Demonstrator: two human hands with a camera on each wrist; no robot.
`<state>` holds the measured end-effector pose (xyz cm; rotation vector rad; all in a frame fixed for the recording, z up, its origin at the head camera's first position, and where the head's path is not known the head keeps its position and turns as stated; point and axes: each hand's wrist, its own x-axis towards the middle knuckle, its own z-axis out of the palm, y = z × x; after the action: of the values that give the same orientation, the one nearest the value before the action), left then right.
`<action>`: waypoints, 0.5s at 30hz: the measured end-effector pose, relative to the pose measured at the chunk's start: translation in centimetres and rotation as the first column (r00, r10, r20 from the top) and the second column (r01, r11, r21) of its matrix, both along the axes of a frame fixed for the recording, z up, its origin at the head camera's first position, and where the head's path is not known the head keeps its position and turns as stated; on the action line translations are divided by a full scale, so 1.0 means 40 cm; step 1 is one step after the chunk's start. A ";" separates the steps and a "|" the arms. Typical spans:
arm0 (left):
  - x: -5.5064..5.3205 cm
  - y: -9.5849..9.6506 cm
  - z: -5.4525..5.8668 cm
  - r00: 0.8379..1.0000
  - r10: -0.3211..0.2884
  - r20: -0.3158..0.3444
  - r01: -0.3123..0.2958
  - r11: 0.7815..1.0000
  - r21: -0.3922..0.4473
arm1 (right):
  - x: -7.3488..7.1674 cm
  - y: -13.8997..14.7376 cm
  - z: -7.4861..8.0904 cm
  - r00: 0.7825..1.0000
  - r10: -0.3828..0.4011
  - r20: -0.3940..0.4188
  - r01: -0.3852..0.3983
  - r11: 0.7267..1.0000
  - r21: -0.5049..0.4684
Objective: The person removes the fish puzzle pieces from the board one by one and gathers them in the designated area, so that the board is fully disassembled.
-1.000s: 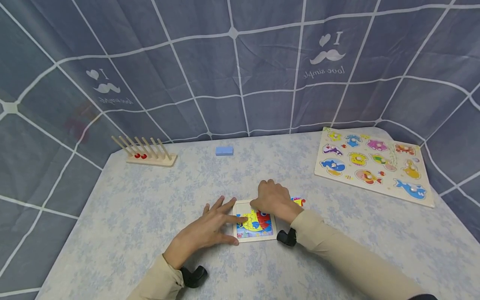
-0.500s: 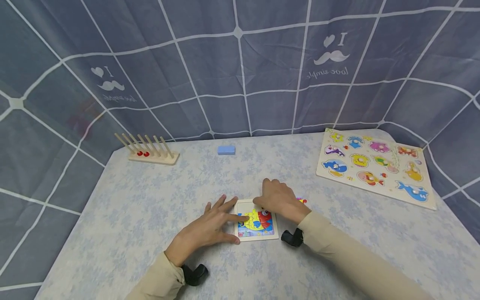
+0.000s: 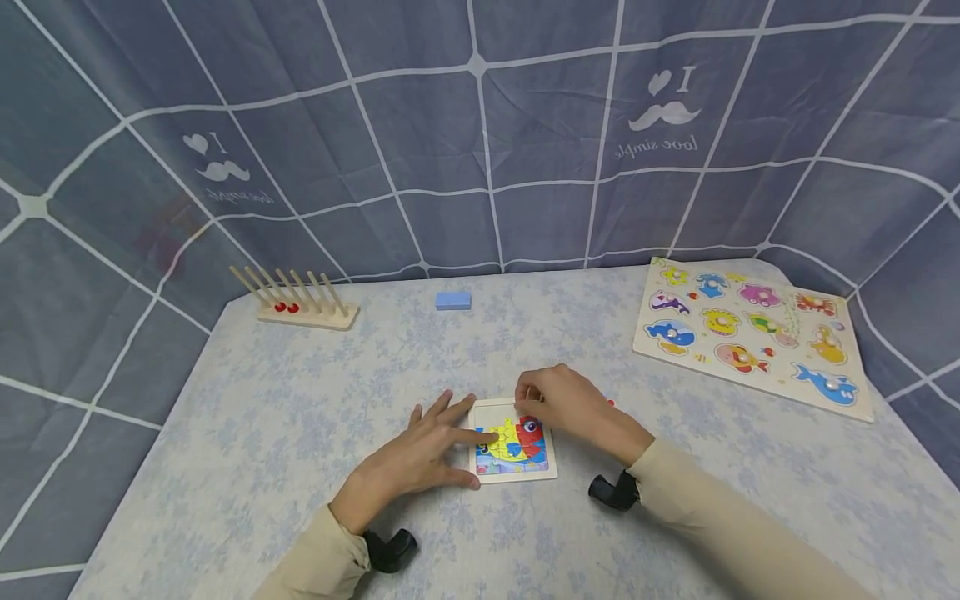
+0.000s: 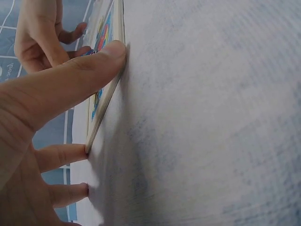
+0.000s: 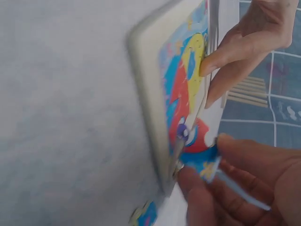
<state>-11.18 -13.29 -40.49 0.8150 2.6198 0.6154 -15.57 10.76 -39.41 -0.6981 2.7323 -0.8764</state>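
A small square jigsaw puzzle tray (image 3: 517, 478) with a pale wooden rim lies on the table, partly filled with a yellow, red and blue fish picture. My left hand (image 3: 423, 446) is spread at its left side, thumb at the near corner and index finger stretched over the fish. At the tray's far right corner, my right hand (image 3: 566, 404) pinches a red and blue puzzle piece (image 5: 200, 155) between thumb and fingers, held tilted over the tray in the right wrist view. Another loose puzzle piece (image 5: 145, 214) lies on the table beside the tray, mostly hidden behind my right hand in the head view.
A wooden peg stand (image 3: 307, 315) with red beads is at the back left. Near the back edge sits a blue block (image 3: 453, 301). A large sea-animal knob puzzle board (image 3: 750, 383) lies at the right. A grid-patterned curtain (image 3: 420, 142) surrounds the table.
My right hand has risen slightly, and its wrist has swung right, uncovering more of the red fish head and eye. The left hand keeps its place on the tray. The head view shifted slightly.
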 end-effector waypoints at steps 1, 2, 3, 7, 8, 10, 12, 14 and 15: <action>0.000 0.000 0.000 1.000 -0.001 -0.001 0.001 1.000 -0.002 | 0.002 0.006 -0.001 1.000 0.011 0.004 -0.011 1.000 -0.021; 0.000 0.001 0.000 1.000 0.000 0.000 0.000 1.000 -0.003 | 0.005 0.013 -0.001 1.000 0.023 0.006 -0.023 0.999 -0.040; 0.001 0.001 0.000 1.000 0.001 0.000 -0.001 1.000 -0.005 | 0.009 0.020 -0.001 0.999 0.036 0.007 -0.035 0.998 -0.057; 0.001 0.002 0.000 1.000 0.004 0.002 -0.004 1.000 -0.007 | 0.024 0.043 -0.001 0.996 0.083 0.006 -0.083 0.993 -0.084; 0.001 0.002 0.001 1.000 0.005 0.003 -0.005 1.000 -0.007 | 0.028 0.047 0.000 0.996 0.090 0.011 -0.089 0.992 -0.087; 0.000 0.002 -0.001 1.000 0.004 0.000 -0.004 1.000 -0.006 | 0.035 0.054 0.000 0.995 0.097 0.019 -0.095 0.991 -0.091; 0.000 0.001 0.000 1.000 0.004 -0.003 -0.004 1.000 -0.006 | 0.040 0.059 0.000 0.995 0.096 0.029 -0.092 0.991 -0.096; 0.000 0.001 -0.001 1.000 0.004 -0.007 -0.004 1.000 -0.005 | 0.043 0.061 -0.001 0.995 0.090 0.030 -0.087 0.991 -0.099; 0.000 0.001 -0.001 1.000 0.003 -0.008 -0.003 1.000 -0.005 | 0.042 0.061 -0.003 0.996 0.089 0.029 -0.086 0.991 -0.101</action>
<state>-11.18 -13.24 -40.54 0.8133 2.6292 0.6068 -13.87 13.22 -39.51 -0.8077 2.6218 -1.0008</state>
